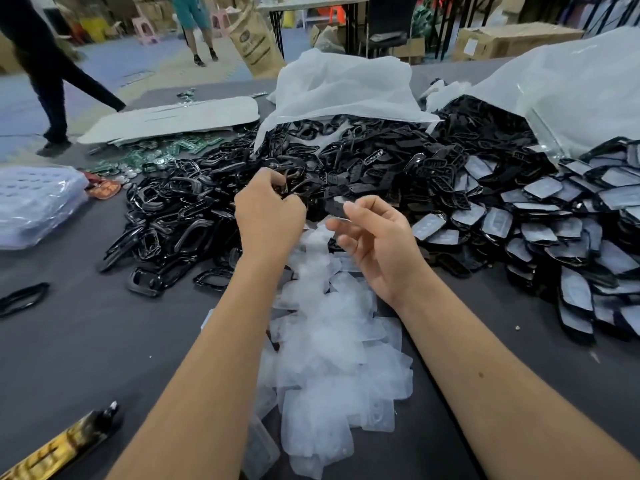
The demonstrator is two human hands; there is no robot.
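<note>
My left hand (pixel 268 216) hovers over the middle of the table and pinches a black plastic frame (pixel 289 183) at the edge of a big heap of black frames (pixel 180 216). My right hand (pixel 375 242) is beside it, palm turned left, and pinches a small black part with a clear film on it (pixel 337 206) between thumb and fingertips. Below both hands lies a pile of clear peeled films (pixel 325 348) on the dark grey table (pixel 86 341).
A heap of film-covered black covers (pixel 561 233) fills the right side. White plastic bags (pixel 343 88) spill black parts at the back. Green circuit boards (pixel 152 154) lie at back left, a blue tray stack (pixel 31 202) at far left. A person (pixel 45 74) walks beyond the table.
</note>
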